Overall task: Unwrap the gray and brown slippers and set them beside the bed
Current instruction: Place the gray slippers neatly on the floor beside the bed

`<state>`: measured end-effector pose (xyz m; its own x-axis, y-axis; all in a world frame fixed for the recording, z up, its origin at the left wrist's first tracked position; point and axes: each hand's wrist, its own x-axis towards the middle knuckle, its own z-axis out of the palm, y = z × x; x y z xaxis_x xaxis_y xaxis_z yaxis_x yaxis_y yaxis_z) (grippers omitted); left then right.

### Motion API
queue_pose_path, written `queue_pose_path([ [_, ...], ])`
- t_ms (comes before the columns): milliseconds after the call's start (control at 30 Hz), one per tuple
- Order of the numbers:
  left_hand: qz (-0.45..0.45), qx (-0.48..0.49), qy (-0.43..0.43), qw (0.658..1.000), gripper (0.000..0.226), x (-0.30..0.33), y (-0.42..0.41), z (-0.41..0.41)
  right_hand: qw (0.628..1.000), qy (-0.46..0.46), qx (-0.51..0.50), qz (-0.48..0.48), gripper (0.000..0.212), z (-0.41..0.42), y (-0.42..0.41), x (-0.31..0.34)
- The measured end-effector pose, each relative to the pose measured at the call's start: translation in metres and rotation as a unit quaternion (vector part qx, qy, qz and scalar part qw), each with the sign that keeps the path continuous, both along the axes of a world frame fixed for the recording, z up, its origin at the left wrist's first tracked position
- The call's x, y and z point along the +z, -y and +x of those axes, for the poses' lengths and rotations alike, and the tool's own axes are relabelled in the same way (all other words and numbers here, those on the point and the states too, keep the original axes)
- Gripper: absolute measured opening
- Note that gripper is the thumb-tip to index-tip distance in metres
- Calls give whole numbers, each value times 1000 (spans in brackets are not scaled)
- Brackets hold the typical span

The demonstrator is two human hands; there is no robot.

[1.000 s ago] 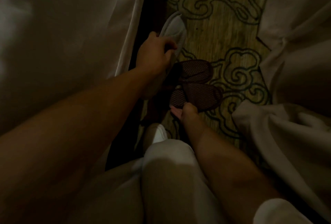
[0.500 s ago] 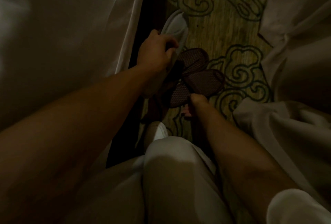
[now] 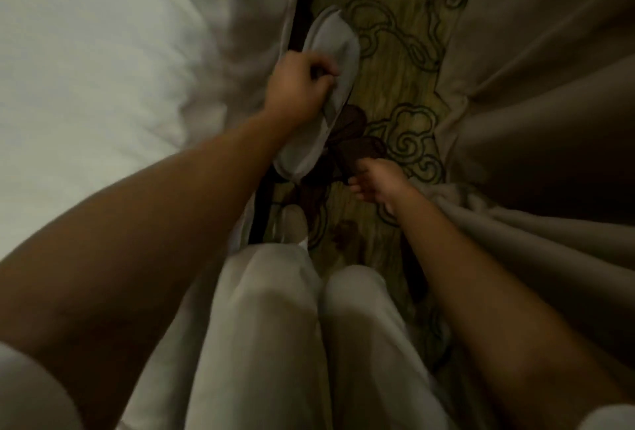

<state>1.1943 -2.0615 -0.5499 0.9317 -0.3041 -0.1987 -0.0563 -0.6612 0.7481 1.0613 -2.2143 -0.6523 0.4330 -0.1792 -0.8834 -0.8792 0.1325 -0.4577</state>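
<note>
In dim light, my left hand [image 3: 299, 86] grips the gray slippers [image 3: 331, 51] around their middle, holding them tilted over the carpet next to the bed's edge. Just below and to the right, the brown mesh slippers [image 3: 357, 141] hang fanned apart, and my right hand [image 3: 376, 182] pinches them at their near end. The gray pair overlaps the brown ones on the left side. Whether any wrapping is on them cannot be seen.
The white bed [image 3: 103, 69] fills the left side, its sheet hanging down to a dark gap. Beige curtains [image 3: 549, 103] hang on the right. Between them runs a narrow strip of patterned carpet [image 3: 395, 17]. My knees in pale trousers [image 3: 275, 326] and a white shoe [image 3: 292, 223] lie below.
Both hands lifted: the gray slippers rose into fuller view in my left hand, and the brown pair came off the carpet, its slippers fanning apart as my right hand shifted right.
</note>
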Motion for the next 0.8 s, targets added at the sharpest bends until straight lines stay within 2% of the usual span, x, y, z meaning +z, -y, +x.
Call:
queue_pose_path([
  [67,-36,22,-2,999,17,57,-8,-6,999,29,-20,4,19,9,-8,65],
  [200,-123,48,-7,991,17,177,-27,-23,988,90,-92,85,49,22,-20,200],
  [300,-183,71,15,980,22,268,-45,-40,975,137,-43,167,59,21,-27,297],
  [400,-201,73,43,976,48,350,-66,-58,962,189,9,199,63,16,-35,386],
  [500,-249,98,8,963,76,413,-83,-84,942,252,55,216,52,7,-47,463],
  [600,-272,154,22,950,69,472,-96,-130,927,290,84,221,43,-19,-72,537],
  [733,-333,246,50,909,58,543,-126,-194,914,328,134,200,55,-56,-110,603],
  [800,-377,287,51,879,55,569,-147,-222,909,339,158,184,54,-69,-133,629],
])
